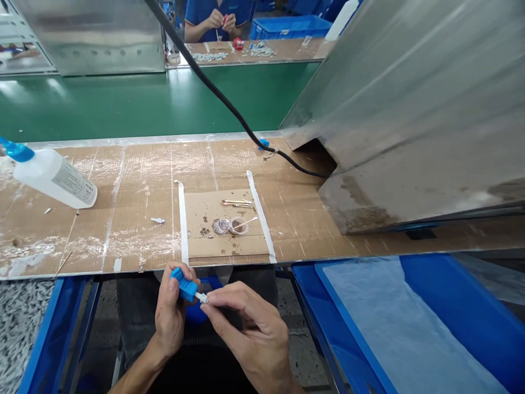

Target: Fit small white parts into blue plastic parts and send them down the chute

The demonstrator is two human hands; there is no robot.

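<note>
In front of the table's edge, my left hand is closed around a blue plastic block, a small fixture-like piece. My right hand pinches a small white plastic part between thumb and forefinger, where it sticks out of the block's lower right end. A similar small white part lies on the cardboard-covered table. Beyond my hands, a cardboard piece held with white tape bears small round containers, a cotton swab and several more swabs.
A white bottle with blue cap stands left. A metal housing rises at right, with a black cable crossing the view. Blue bins flank me: small parts left, a liner right. Across the green belt, another person works.
</note>
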